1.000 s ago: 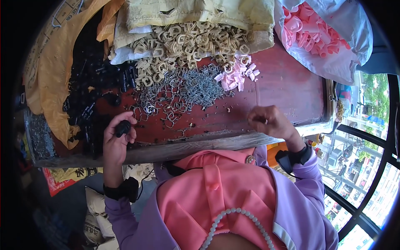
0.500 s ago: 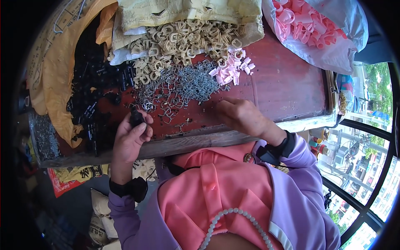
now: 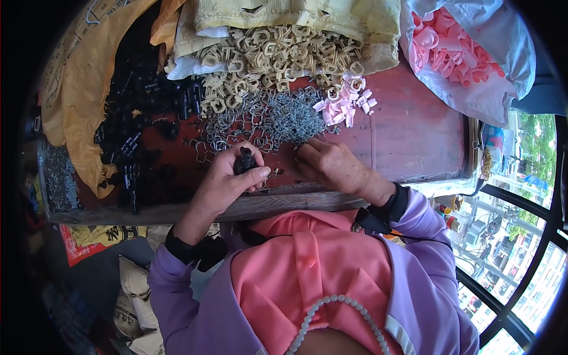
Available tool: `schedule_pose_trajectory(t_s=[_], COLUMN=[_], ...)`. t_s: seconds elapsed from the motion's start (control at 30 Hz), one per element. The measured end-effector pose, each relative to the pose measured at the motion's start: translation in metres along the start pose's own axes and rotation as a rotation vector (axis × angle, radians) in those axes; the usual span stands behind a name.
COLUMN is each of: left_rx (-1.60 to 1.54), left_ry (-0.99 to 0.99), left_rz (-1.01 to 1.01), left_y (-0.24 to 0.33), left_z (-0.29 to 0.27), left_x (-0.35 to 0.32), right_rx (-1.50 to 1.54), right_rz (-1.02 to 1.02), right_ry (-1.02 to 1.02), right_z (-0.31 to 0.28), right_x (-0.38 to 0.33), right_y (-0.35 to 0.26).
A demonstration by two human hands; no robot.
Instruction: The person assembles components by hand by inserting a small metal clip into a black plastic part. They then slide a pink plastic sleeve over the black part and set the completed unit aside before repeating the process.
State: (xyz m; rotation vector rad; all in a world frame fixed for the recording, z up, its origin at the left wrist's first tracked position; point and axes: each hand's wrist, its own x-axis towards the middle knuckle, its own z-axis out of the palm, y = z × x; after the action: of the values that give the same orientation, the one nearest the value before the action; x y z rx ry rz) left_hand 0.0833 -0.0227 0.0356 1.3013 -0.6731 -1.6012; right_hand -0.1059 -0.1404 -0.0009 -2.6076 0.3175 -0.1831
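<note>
My left hand [image 3: 225, 180] holds a small black plastic part [image 3: 244, 160] upright between thumb and fingers, just above the near edge of the red table [image 3: 408, 136]. My right hand [image 3: 331, 165] rests palm down on the table beside it, fingertips reaching into the heap of small grey metal clips [image 3: 269, 118]. Whether a clip is pinched in those fingers is hidden. Behind the clips lies a pile of beige plastic rings [image 3: 266, 56]. A few pink plastic pieces [image 3: 345, 106] lie to the right of the clips.
A heap of black plastic parts [image 3: 142, 124] covers the table's left side on a yellow sack [image 3: 77, 94]. A clear bag of pink pieces [image 3: 467, 53] sits at the back right. More metal clips [image 3: 59, 183] lie at the far left edge. Window bars [image 3: 520, 236] stand to the right.
My right hand moved left from the table's right part to the metal clips. My left hand carried the black part rightward, toward the middle.
</note>
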Motion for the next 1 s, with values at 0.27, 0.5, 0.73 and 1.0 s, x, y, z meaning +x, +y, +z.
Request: schedule_pose_trajectory(t_s=[0.27, 0.5, 0.73, 1.0], left_rx=[0.045, 0.069, 0.093, 0.198], left_ry=[0.005, 0.013, 0.022, 0.027], left_rz=[0.022, 0.029, 0.027, 0.034], left_y=[-0.004, -0.012, -0.015, -0.009], left_z=[0.001, 0.002, 0.001, 0.000], left_x=[0.008, 0.007, 0.008, 0.018], right_rx=[-0.011, 0.020, -0.213, -0.253], right_rz=[0.029, 0.061, -0.003, -0.008], right_ry=[0.005, 0.007, -0.002, 0.002], right_z=[0.008, 0.005, 0.006, 0.001], right_x=[0.007, 0.005, 0.008, 0.013], right_y=[0.005, -0.001, -0.001, 0.005])
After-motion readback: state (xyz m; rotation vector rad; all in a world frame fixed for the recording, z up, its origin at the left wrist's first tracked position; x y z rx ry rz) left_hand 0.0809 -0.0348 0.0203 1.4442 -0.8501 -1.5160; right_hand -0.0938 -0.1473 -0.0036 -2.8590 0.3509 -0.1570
